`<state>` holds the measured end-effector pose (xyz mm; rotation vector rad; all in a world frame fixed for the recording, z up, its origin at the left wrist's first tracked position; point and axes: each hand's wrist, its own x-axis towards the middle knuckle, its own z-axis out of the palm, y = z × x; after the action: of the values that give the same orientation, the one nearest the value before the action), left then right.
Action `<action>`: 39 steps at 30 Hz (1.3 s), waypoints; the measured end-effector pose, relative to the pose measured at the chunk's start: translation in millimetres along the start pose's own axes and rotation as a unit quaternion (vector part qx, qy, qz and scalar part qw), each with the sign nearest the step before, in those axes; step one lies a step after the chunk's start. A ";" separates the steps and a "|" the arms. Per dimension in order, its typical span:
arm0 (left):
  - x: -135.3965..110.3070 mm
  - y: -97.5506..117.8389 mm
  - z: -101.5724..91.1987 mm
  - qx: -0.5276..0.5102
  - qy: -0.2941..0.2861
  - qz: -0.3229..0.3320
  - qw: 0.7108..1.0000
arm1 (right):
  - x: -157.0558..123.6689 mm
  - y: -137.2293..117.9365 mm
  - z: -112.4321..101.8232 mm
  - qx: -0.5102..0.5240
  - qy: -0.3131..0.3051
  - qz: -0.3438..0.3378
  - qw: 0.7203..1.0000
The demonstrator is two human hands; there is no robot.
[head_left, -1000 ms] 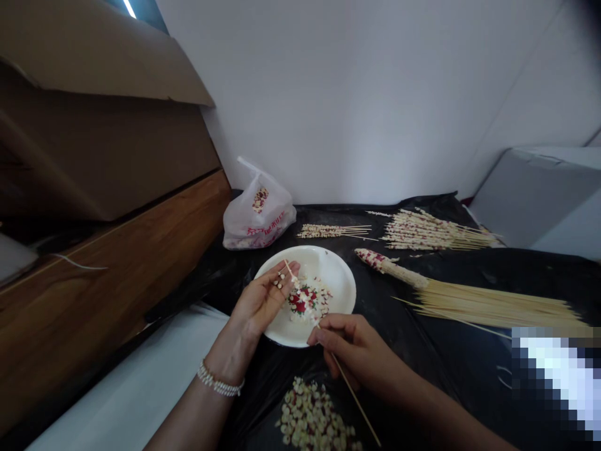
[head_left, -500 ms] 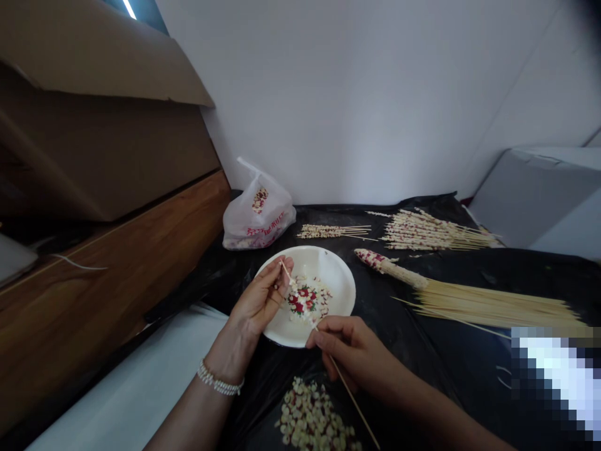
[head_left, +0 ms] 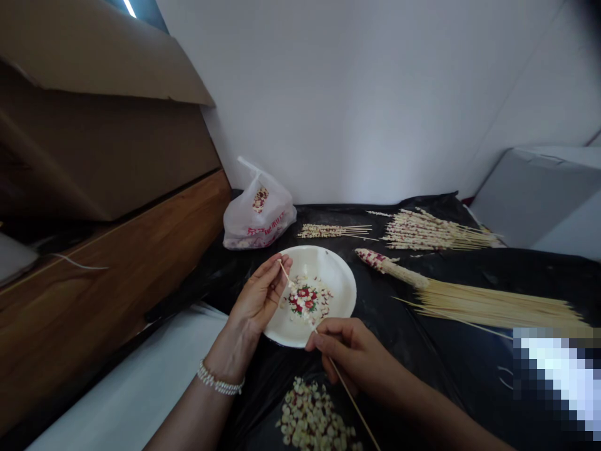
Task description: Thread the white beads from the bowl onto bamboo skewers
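Note:
A thin wooden skewer (head_left: pixel 353 401) slants over a white bowl (head_left: pixel 345 282). My left hand (head_left: pixel 263 291), with a beaded bracelet on its wrist, pinches the skewer's upper end at the bowl's left rim. Lower down, my right hand (head_left: pixel 345 344) grips the same skewer between thumb and fingers by the near right rim. Small pale pieces (head_left: pixel 307 318) show along the skewer between the hands; their exact number is blurred. Loose pale and dark-red kernels (head_left: pixel 325 294) lie in the bowl over its printed flower pattern. In front of the bowl is a heap of yellowish kernels (head_left: pixel 312 416).
Behind the bowl stands a white plastic bag (head_left: pixel 260 219). Beaded skewers lie in a small bunch (head_left: pixel 322 231) and a larger pile (head_left: pixel 417 230). Right of the bowl is a bundle of bare skewers (head_left: pixel 493 300). A cardboard box (head_left: pixel 117 144) stands left.
My left fingers have drawn in slightly around the skewer's upper end. The right hand and the surrounding things are practically unchanged.

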<state>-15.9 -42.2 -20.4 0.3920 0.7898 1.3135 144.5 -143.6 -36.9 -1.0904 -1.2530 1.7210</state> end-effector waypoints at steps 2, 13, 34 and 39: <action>-0.3 -0.1 -0.4 0.002 -0.002 0.000 1.000 | -0.3 0.1 -0.1 0.002 -0.002 0.000 1.000; -3.3 0.8 4.5 -0.008 0.012 -0.005 1.000 | -0.6 0.5 -1.1 0.055 -0.026 0.019 0.998; -1.5 0.4 3.1 -0.020 0.022 -0.006 1.000 | -2.8 -4.2 2.2 0.035 -0.014 0.032 0.999; -0.1 -0.2 2.9 -0.028 0.028 -0.009 0.999 | -1.6 -2.3 1.5 0.053 -0.023 0.026 0.998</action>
<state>-13.7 -41.8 -18.5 0.3033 0.7992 1.3323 143.9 -145.0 -34.2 -1.0345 -1.1551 1.8392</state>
